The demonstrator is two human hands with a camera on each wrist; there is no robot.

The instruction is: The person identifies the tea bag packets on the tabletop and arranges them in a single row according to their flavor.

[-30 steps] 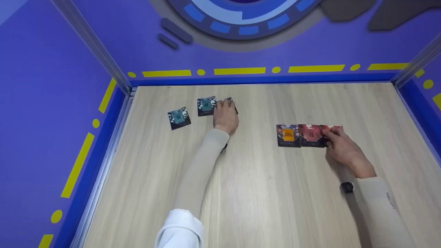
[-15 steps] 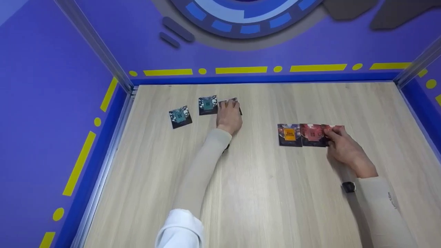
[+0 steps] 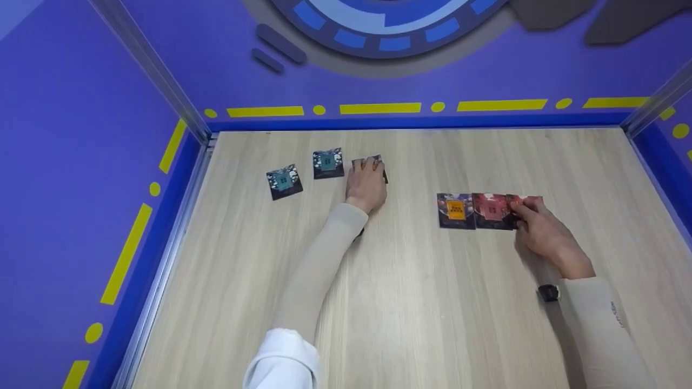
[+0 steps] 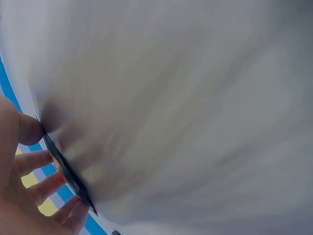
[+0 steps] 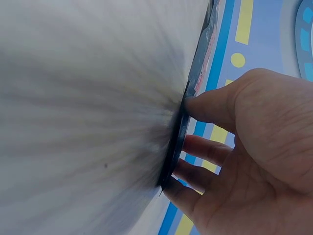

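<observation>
"Left hand: holding what?"

"Holding one flat dark packet by its sides. Curled over it, thumb and fingers wide apart, not squeezed up tight. Left of the orange packet and farther back."

"Anything new there?"

"Yes! Going right, bit by bit, closer to the orange packet. Leaving a gap now beside the near blue-green packet. Sliding or a tiny bit up in the air? Cannot tell."

"And the right hand?"

"Staying put. Bent around the end packet, thumb toward one side, fingers spread toward the other. Right of the orange packet, just past the red packet."

"Any change in that row?"

"No. Lying nice and straight. Red packet right up next to the orange packet, then the end packet under the right hand."

"And farther away?"

"Tilted blue-green packet, way left of the orange packet. Not touched."

"Meaning what for the work?"

"Looks like taking the dark packet off from the blue-green ones while keeping the row still. Seems only partway, with bare wood up to the orange packet."
</observation>
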